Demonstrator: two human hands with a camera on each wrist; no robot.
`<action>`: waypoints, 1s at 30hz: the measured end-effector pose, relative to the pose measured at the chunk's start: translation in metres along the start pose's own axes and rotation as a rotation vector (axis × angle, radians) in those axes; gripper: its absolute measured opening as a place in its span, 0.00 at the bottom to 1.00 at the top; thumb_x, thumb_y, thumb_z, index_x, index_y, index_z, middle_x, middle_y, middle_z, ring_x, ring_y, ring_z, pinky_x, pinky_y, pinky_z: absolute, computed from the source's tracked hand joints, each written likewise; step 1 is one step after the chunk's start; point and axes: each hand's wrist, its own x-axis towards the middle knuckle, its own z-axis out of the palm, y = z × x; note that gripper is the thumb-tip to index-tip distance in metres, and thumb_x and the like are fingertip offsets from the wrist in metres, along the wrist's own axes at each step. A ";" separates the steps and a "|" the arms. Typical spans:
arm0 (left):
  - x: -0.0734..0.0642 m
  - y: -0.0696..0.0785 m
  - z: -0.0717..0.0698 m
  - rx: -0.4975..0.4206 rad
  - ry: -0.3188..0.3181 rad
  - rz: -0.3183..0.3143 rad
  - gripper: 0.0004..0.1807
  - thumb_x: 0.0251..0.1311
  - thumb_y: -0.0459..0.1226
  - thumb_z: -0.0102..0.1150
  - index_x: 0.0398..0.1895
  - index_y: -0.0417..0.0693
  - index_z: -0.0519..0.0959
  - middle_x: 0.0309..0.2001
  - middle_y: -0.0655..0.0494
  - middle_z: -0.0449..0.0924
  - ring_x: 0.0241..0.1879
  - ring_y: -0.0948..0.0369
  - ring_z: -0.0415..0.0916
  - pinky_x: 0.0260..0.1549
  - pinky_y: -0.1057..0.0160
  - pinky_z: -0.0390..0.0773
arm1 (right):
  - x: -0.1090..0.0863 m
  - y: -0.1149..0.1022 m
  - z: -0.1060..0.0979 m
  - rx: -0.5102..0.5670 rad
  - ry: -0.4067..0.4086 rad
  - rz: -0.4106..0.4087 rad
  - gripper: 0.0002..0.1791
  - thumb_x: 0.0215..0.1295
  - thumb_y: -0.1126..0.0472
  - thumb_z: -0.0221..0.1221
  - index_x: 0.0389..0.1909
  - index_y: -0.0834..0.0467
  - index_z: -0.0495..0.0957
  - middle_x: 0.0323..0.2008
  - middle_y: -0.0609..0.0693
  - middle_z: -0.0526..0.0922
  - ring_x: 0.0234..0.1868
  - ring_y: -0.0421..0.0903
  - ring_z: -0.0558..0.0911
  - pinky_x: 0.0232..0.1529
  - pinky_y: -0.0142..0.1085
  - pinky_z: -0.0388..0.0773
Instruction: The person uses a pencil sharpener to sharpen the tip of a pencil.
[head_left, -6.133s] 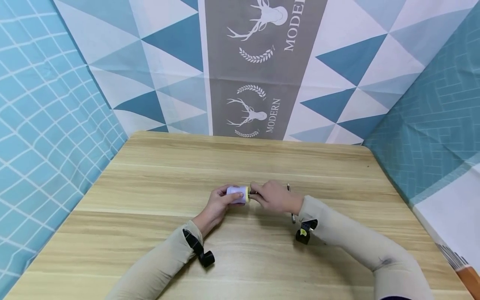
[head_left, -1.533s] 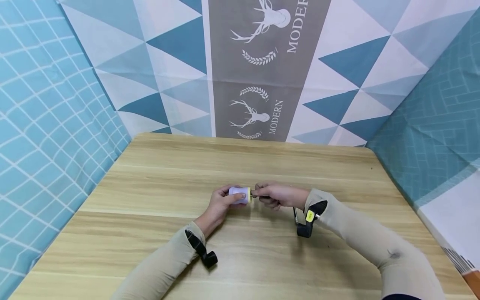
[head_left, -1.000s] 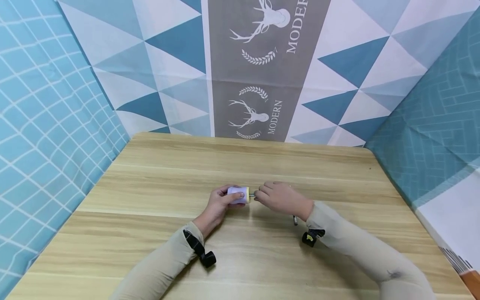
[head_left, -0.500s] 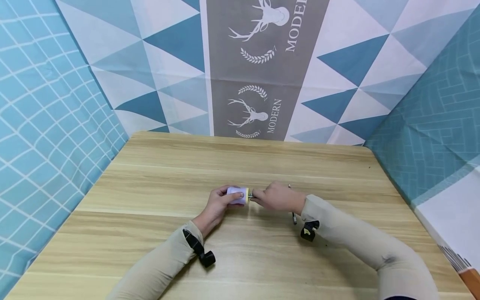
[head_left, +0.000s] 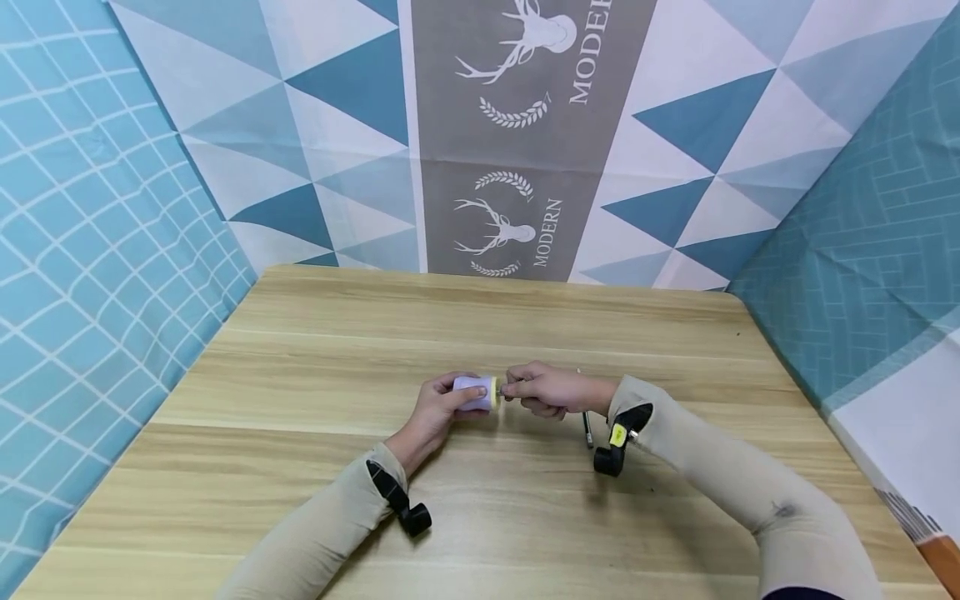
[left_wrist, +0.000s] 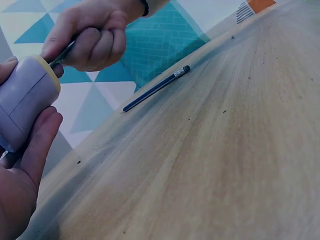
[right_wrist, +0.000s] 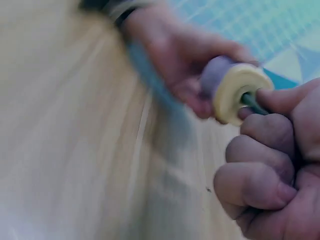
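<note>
L hand (head_left: 437, 406) grips lilac-and-yellow, plastic-looking cylinder (left_wrist: 29, 102), R hand (head_left: 553, 388) pinches slim green rod (right_wrist: 255, 104) poking into it: prob. the turning step, next move calls for rod kept straight.

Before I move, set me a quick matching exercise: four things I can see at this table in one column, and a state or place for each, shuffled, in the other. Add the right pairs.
Things:
1. Left hand
2. Right hand
3. Lilac cylinder
4. Dark pencil

States and places:
A. Has a yellow end with a hole in it
B. Pinches a slim green stick
C. Lies on the table, held by neither hand
D. Grips a rounded body, thumb across its side

Pairs: 1-D, 2-B, 3-A, 4-C
</note>
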 end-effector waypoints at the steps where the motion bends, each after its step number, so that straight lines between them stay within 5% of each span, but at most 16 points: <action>1: 0.000 0.000 0.000 -0.003 -0.004 0.010 0.09 0.51 0.21 0.61 0.35 0.38 0.84 0.38 0.48 0.80 0.35 0.56 0.81 0.34 0.55 0.90 | 0.000 0.001 -0.001 0.094 -0.021 0.037 0.14 0.79 0.60 0.42 0.35 0.66 0.62 0.11 0.42 0.54 0.09 0.35 0.53 0.08 0.27 0.47; 6: -0.001 0.000 0.001 0.007 -0.016 0.036 0.12 0.50 0.20 0.61 0.39 0.32 0.83 0.39 0.48 0.80 0.35 0.56 0.81 0.34 0.56 0.90 | 0.000 0.008 -0.003 0.342 -0.097 0.145 0.12 0.80 0.57 0.38 0.39 0.60 0.64 0.11 0.39 0.51 0.09 0.32 0.54 0.07 0.24 0.46; 11: -0.001 0.002 0.001 0.025 -0.024 0.032 0.15 0.50 0.21 0.62 0.43 0.26 0.80 0.39 0.49 0.80 0.36 0.56 0.81 0.35 0.57 0.90 | -0.003 0.009 -0.001 0.267 -0.048 0.122 0.12 0.80 0.56 0.40 0.41 0.61 0.64 0.12 0.41 0.52 0.10 0.34 0.53 0.09 0.26 0.47; 18: 0.000 0.002 -0.001 0.014 -0.016 0.032 0.12 0.51 0.22 0.61 0.41 0.32 0.82 0.40 0.48 0.78 0.37 0.55 0.80 0.36 0.55 0.90 | -0.010 0.003 0.001 -0.309 0.207 -0.111 0.15 0.79 0.53 0.47 0.41 0.63 0.70 0.18 0.46 0.68 0.16 0.41 0.65 0.14 0.34 0.66; 26: -0.001 0.002 -0.002 0.024 -0.014 0.026 0.11 0.52 0.23 0.62 0.41 0.34 0.82 0.41 0.47 0.78 0.38 0.55 0.80 0.36 0.55 0.90 | -0.020 0.011 0.008 -1.174 0.454 -0.618 0.17 0.65 0.56 0.65 0.49 0.60 0.75 0.34 0.48 0.81 0.31 0.42 0.79 0.30 0.36 0.82; 30: 0.000 0.002 -0.001 0.008 -0.014 0.020 0.11 0.52 0.23 0.62 0.39 0.36 0.83 0.40 0.48 0.79 0.38 0.55 0.81 0.36 0.55 0.90 | -0.011 0.016 0.010 -1.503 0.550 -0.835 0.10 0.73 0.56 0.57 0.42 0.60 0.76 0.32 0.48 0.80 0.28 0.41 0.78 0.24 0.31 0.81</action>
